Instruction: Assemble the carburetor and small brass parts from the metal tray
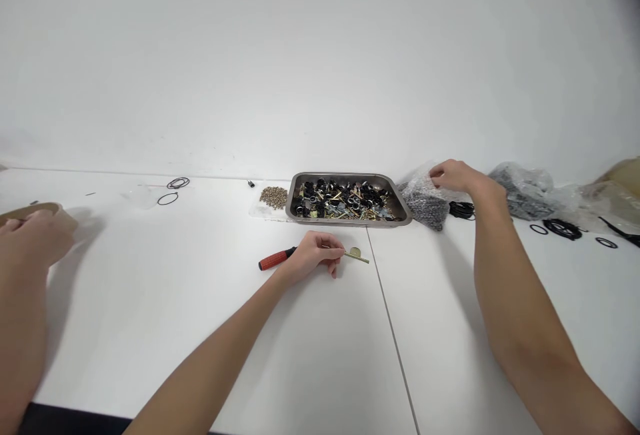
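My left hand (pixel 315 255) rests on the white table (pixel 200 302), closed round a screwdriver (pixel 274 260) with a red and black handle. Its metal tip lies against a small brass part (pixel 355 252). My right hand (pixel 453 176) reaches to the back right, and its curled fingers pinch the top of a clear plastic bag (pixel 425 203) of small dark parts. Between the two hands stands a metal tray (pixel 403 211) filled with black and brass fittings.
Another person's hand (pixel 30 242) at the far left holds a brown round thing (pixel 35 211). A heap of small brass pieces (pixel 273 196) lies left of the tray. Black rubber rings (pixel 168 199) lie at the back left, with more bags (pixel 525 188) and rings (pixel 563 228) at the right.
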Motion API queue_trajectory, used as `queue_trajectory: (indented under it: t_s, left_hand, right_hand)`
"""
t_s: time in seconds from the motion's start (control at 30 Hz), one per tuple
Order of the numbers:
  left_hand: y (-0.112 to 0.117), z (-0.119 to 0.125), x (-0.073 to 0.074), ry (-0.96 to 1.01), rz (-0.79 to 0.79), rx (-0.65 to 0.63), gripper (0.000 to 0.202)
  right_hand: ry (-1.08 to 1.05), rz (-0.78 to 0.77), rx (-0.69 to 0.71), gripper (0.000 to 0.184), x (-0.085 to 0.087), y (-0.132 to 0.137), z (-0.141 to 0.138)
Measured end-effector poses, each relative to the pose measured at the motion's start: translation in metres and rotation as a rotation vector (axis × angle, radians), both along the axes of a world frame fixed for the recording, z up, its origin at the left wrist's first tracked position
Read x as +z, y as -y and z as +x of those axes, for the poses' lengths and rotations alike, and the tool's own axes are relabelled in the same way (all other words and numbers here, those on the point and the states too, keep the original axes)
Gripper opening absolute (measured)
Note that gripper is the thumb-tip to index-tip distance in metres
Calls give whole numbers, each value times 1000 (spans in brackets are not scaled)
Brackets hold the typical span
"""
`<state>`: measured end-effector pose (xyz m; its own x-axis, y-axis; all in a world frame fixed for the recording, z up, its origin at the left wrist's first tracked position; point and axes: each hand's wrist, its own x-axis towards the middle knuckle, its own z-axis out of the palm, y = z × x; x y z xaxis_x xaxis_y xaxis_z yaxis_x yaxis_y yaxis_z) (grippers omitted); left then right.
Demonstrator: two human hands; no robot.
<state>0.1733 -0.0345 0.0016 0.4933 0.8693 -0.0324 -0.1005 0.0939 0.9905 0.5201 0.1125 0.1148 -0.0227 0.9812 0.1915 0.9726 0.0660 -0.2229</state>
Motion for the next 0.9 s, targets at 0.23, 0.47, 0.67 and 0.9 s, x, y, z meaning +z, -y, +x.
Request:
queue_trajectory:
  t_s: [0.23,0.47,0.67,0.9]
  left_hand:
    - [4,0,3,48,24,79,17]
    - [-2,-3,-4,323,-237,-173,43]
    - [-8,0,-11,299,-219,-237,75]
    - [-6,-4,-8,201,-87,-44,25]
  right_hand:
    - [-149,169,133,23,31,17,-66]
    - [-158,-103,628,26,-19,10,-211]
    - [-1,-197,612,13,-52,-15,-275]
    - [28,-312,658,22,-49,-20,-253]
